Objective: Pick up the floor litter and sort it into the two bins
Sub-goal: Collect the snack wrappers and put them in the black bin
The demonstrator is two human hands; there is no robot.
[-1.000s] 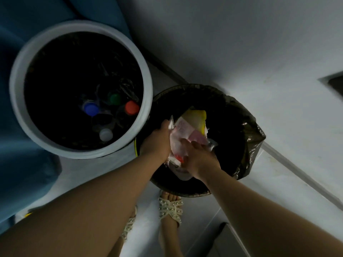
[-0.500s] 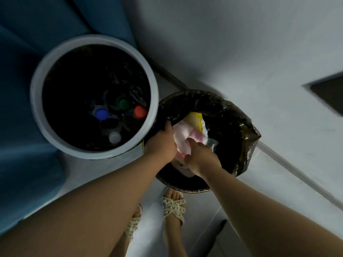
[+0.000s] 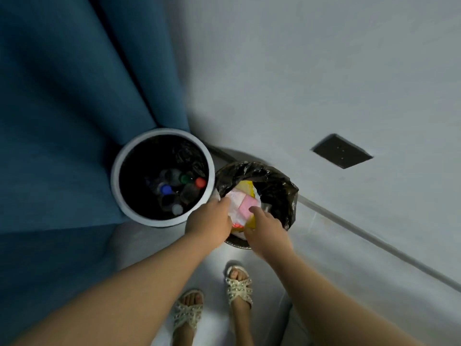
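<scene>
Two bins stand side by side on the floor. The white-rimmed bin [image 3: 117, 178] on the left holds several plastic bottles [image 3: 174, 191] with blue, green, red and white caps. The smaller bin [image 3: 279, 181] on the right is lined with a black bag. Over its near rim, my left hand [image 3: 208, 224] and my right hand [image 3: 265, 227] both hold a bundle of wrappers [image 3: 243, 204], pink, white and yellow. My fingers curl round the bundle from either side. The lower part of the bundle is hidden behind my hands.
A blue curtain [image 3: 62, 121] hangs behind and left of the white-rimmed bin. A grey wall [image 3: 299, 71] with a dark wall socket [image 3: 341, 151] rises behind the bins. My feet in pale sandals [image 3: 237, 285] stand on the grey floor just before the bins.
The camera has pulled back and up, so the bins look smaller and lower in view. My hands have stayed on the wrapper bundle over the black-lined bin.
</scene>
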